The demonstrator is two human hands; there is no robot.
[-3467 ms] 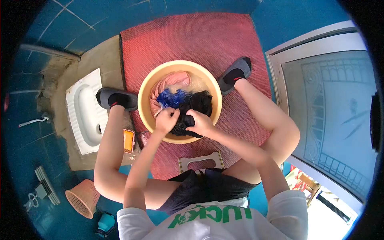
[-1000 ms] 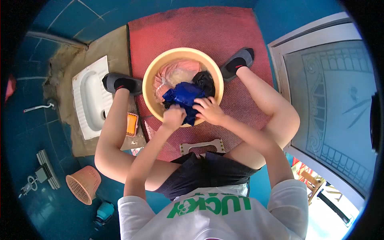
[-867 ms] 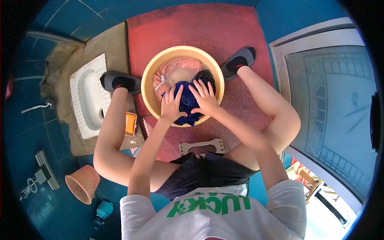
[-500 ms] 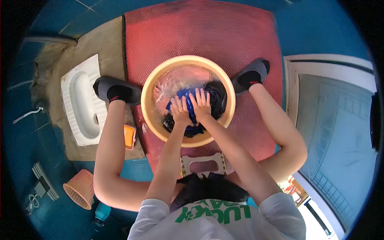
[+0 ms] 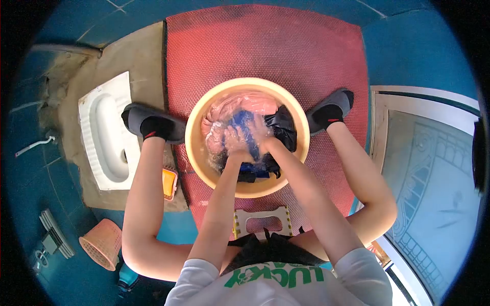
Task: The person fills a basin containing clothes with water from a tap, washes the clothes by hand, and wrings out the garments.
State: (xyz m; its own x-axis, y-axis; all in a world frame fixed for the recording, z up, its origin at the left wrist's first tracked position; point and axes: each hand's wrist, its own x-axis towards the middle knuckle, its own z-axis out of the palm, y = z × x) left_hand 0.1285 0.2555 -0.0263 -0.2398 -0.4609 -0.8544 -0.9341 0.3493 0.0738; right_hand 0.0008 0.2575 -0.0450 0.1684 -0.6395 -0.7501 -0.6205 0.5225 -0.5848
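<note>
Left hand and right hand rest on the submerged blue cloth, fingers extended, no grip visible; pink cloth and black cloth lie beside it in the basin; soaking appears under way; these pieces are not yet lifted out.
</note>
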